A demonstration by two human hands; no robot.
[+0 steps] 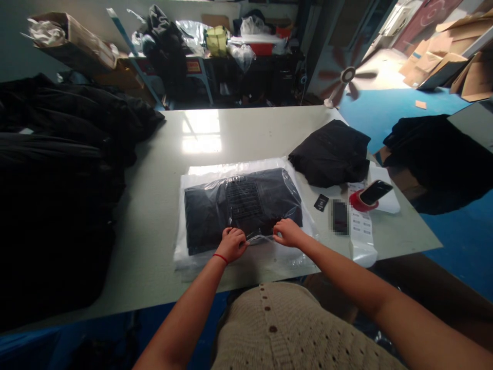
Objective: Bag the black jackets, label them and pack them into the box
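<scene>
A folded black garment [242,205] lies inside a clear plastic bag [200,172] on top of a stack of more bags, in the middle of the white table [215,133]. My left hand [231,243], with a red string at the wrist, is closed in a pinch on the bag's near edge. My right hand [288,232] pinches the same edge a little to the right. A strip of plastic stretches between the two hands.
A second folded black garment [331,153] lies at the right. Near it are a small black tag [321,202], a dark phone [340,217], a red tape roll [360,201] with another phone on it, and paper sheets. A big pile of black clothes [57,195] covers the table's left side.
</scene>
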